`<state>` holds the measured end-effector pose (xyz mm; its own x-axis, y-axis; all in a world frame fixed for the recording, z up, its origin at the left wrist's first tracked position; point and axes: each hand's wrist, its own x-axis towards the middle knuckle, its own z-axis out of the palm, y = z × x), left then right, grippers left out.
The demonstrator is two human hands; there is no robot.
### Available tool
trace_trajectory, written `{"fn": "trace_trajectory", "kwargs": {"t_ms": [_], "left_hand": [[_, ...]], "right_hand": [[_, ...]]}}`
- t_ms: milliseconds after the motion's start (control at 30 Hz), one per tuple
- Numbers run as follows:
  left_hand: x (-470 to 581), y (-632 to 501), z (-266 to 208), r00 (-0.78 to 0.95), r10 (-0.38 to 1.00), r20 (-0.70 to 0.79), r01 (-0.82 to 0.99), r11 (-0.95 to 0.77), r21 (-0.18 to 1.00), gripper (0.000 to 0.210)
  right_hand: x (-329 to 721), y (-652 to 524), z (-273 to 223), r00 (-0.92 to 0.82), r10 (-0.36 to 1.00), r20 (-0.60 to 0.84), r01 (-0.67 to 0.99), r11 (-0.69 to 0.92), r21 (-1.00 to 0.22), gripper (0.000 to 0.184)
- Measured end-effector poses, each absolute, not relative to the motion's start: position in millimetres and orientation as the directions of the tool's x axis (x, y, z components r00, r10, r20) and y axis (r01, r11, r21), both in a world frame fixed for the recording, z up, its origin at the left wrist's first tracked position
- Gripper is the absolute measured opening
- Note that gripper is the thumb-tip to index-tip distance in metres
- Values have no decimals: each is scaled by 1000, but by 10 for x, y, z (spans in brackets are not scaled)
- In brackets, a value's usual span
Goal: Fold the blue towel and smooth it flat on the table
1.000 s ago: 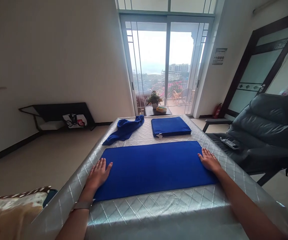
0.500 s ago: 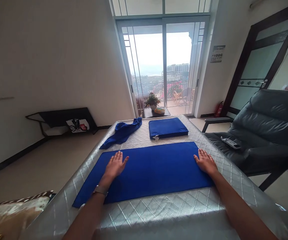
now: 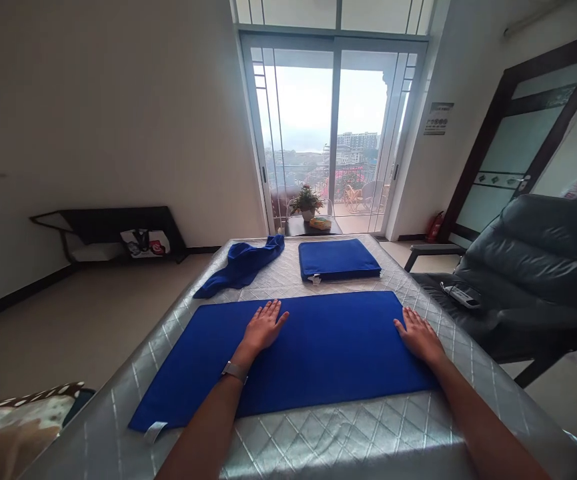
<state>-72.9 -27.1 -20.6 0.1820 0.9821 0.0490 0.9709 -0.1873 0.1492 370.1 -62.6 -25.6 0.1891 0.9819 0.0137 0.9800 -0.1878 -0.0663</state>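
Pale daylight falls through a tall, sliding glass door [image 3: 298,107] beyond a broad, silver, diamond-quilted cover [image 3: 338,430]. From where I stand, 1 flat, rectangular, deep-blue cloth [image 3: 333,353] lies across the cover's near part, 1 white fabric label [image 3: 155,432] poking out at its near left corner. The person's left hand [image 3: 264,327] rests on the cloth a little left of its middle, the right hand [image 3: 421,337] at its right edge. Each grip lies flat, fingers and thumb apart, pinching nothing; how hard the palms press, I cannot tell.

My worry is slipping. The cover looks sheeny, so a sideways push from the left palm could ruck the cloth between the 2 hands or skew its edges. If the right hand lifted during such a push, the whole piece might slide. The label could get trapped beneath and leave a lump. Just beyond, a neatly folded, blue fabric stack [image 3: 339,259] sits close enough that a careless forward shove could knock it crooked.
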Motion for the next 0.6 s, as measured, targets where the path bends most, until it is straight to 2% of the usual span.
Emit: {"fn": "trace_trajectory", "kwargs": {"t_ms": [233,333,400,467,600], "left_hand": [[-777,-292,-146,148,988,43,974,-153,170,76],[-753,-289,-149,140,989,39,971,-145,189,77],[-746,-283,-153,140,989,42,971,-145,190,77],[-744,-279,-151,136,990,39,971,-141,192,77],[-742,-286,-121,135,991,14,971,-135,199,77]], "right_hand": [[3764,-609,-283,203,979,28,979,-203,-16,72],[3582,-657,-173,170,976,135,982,-179,58,67],[3293,-665,-81,82,978,192,992,-98,79,64],[2877,-632,3,-33,986,160,999,29,32,63],[1924,-454,102,-267,961,76,951,275,-144,64]]}}
